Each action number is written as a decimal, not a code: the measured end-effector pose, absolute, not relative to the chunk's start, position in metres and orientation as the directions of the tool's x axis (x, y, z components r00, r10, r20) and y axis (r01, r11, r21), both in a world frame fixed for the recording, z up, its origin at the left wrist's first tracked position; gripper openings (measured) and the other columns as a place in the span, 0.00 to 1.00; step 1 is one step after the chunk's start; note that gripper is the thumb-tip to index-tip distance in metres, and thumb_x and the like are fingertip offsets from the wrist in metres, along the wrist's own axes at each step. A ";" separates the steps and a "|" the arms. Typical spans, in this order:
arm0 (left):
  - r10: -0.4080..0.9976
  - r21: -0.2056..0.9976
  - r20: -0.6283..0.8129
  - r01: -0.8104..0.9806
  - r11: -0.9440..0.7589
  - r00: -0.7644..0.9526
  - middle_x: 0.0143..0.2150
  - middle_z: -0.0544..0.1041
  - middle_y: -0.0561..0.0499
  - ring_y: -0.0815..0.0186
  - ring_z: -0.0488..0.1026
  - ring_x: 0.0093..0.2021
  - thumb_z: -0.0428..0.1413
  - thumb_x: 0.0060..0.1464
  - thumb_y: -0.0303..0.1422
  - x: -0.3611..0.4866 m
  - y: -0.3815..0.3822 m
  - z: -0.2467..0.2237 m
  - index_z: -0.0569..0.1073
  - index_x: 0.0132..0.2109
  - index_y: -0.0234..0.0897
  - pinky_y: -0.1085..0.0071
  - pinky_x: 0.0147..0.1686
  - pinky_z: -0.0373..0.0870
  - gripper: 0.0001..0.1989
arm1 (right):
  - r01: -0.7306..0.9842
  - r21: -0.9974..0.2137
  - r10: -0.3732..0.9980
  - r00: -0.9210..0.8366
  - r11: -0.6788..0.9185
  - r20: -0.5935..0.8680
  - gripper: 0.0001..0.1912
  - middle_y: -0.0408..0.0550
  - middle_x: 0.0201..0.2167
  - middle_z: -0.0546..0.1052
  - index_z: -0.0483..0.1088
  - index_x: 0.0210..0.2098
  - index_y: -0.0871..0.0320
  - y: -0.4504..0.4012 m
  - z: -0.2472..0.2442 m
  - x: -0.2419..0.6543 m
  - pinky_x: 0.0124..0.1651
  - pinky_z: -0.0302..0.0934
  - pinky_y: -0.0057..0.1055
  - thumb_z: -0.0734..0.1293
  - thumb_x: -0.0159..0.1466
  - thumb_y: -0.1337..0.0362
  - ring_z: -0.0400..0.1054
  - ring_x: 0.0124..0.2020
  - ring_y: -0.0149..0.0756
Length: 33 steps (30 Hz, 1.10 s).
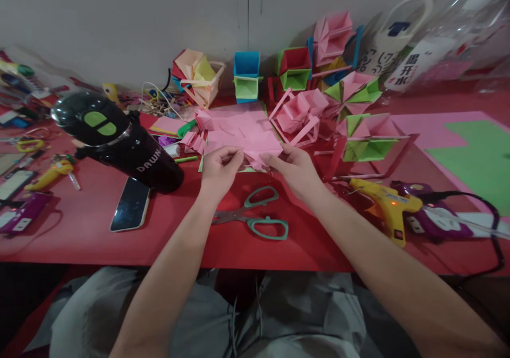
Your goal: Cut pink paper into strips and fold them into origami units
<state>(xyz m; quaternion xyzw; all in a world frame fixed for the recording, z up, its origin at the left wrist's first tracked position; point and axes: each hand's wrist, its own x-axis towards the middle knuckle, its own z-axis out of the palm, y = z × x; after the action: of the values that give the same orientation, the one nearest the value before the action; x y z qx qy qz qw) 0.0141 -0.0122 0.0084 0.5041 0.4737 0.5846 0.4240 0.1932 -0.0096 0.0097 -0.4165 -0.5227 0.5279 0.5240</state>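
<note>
Between my two hands is a piece of pink paper (263,150), partly folded, held above a stack of pink sheets (239,118). My left hand (221,168) pinches its left end between thumb and fingers. On the other end, the thumb and fingers of my right hand (294,168) are closed. The paper's underside is hidden. Just below the hands, scissors (266,226) with pale green handles lie spread on the red table. Folded pink pieces (195,137) sit to the left of the stack.
A black tumbler (149,153) stands at left beside a phone (130,205). At right, a yellow glue gun (388,204) with a lit light lies by a purple power strip (442,217). Folded paper boxes (247,76) line the back. Green paper (474,153) lies far right.
</note>
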 end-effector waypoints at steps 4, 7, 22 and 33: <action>0.991 0.993 0.118 -0.004 -0.118 -0.070 0.29 0.81 0.50 0.65 0.81 0.30 0.63 0.49 0.33 0.016 -0.014 0.009 0.79 0.33 0.34 0.72 0.31 0.79 0.06 | -0.216 -0.970 0.990 -0.064 0.109 0.125 0.14 0.41 0.25 0.73 0.75 0.33 0.56 -0.008 0.012 0.194 0.36 0.67 0.33 0.77 0.56 0.54 0.68 0.29 0.32; 0.996 0.998 0.036 -0.054 -0.040 -0.077 0.27 0.81 0.50 0.64 0.81 0.29 0.62 0.47 0.32 0.017 -0.014 0.011 0.78 0.32 0.34 0.71 0.30 0.79 0.06 | -0.290 -0.953 0.994 -0.035 0.086 0.101 0.18 0.41 0.30 0.75 0.74 0.38 0.55 -0.007 0.014 0.192 0.38 0.68 0.32 0.79 0.53 0.55 0.69 0.31 0.31; 0.992 0.992 0.040 -0.110 -0.053 -0.118 0.26 0.80 0.51 0.66 0.80 0.28 0.61 0.47 0.33 0.024 -0.018 0.015 0.76 0.32 0.35 0.70 0.33 0.80 0.06 | -0.123 -0.990 0.990 -0.114 0.069 0.083 0.16 0.44 0.23 0.76 0.73 0.25 0.58 -0.016 0.011 0.186 0.34 0.63 0.32 0.76 0.56 0.53 0.67 0.26 0.31; 0.999 0.996 0.040 -0.073 -0.042 -0.029 0.24 0.78 0.54 0.67 0.78 0.27 0.60 0.45 0.31 0.036 -0.022 0.016 0.74 0.29 0.36 0.70 0.33 0.78 0.03 | -0.290 -0.955 0.999 0.000 0.052 0.055 0.10 0.39 0.22 0.69 0.76 0.25 0.57 -0.013 0.010 0.187 0.30 0.57 0.27 0.76 0.55 0.58 0.60 0.24 0.26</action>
<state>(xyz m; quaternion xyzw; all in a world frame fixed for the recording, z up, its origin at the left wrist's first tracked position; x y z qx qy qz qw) 0.0356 -0.0225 0.0165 0.4844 0.4780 0.5349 0.5007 0.1868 -0.0132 0.0099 -0.4055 -0.4366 0.5563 0.5792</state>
